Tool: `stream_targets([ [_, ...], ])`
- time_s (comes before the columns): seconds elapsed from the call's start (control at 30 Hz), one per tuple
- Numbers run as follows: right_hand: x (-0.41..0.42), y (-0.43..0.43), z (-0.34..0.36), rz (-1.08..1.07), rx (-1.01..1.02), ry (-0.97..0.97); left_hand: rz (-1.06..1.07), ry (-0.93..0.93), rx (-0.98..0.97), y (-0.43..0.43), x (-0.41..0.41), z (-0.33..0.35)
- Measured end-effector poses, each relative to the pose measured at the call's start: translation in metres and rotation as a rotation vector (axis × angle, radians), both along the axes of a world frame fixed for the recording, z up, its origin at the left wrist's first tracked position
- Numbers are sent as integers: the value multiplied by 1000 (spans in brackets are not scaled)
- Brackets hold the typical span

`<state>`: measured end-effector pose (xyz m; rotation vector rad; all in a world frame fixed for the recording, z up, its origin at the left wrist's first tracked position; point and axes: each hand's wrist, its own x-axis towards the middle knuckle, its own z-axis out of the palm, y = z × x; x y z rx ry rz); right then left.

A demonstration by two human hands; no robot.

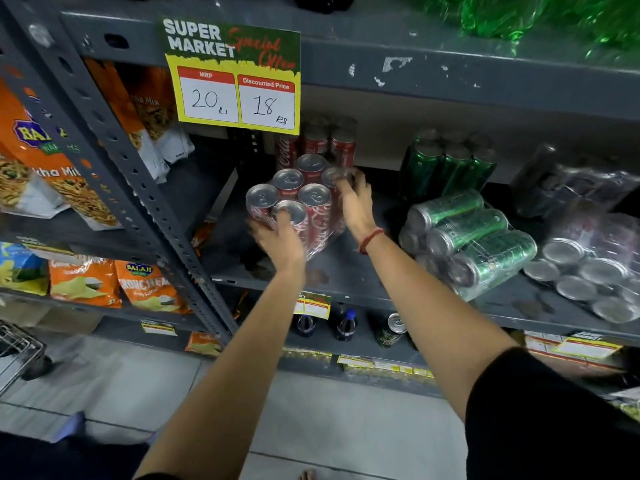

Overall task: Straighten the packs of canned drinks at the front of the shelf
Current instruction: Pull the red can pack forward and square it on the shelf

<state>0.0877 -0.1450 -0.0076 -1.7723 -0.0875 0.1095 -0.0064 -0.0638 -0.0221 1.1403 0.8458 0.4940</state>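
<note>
both forearms reaching in from bottom; left hand (277,233) and right hand (353,199) gripping red cola six-pack (304,202), centre frame, upright. green can pack (471,237) toppled right of centre, unstraightened.

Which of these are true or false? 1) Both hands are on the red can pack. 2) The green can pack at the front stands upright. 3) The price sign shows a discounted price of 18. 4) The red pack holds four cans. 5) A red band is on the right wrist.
1) True: the left hand and right hand hold the red can pack.
2) False: the front green can pack lies on its side.
3) True: the price sign reads 18.
4) False: six can tops show.
5) True: the red band circles the right wrist.
</note>
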Motion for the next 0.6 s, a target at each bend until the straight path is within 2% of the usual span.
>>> stream_targets([
  [0.13,-36,0,-14,-140,21,-117,-163,-83,-149,47,8,2],
  [0.3,-86,26,-27,-337,65,-227,-376,-38,-37,83,17,13],
  [0.4,-94,31,-27,-381,63,-218,-391,-43,-5,88,20,14],
  [0.5,-93,23,-23,-328,54,-208,-385,-24,-3,86,20,14],
  [0.6,-91,3,-14,-279,60,-218,-159,65,111,75,17,17],
])
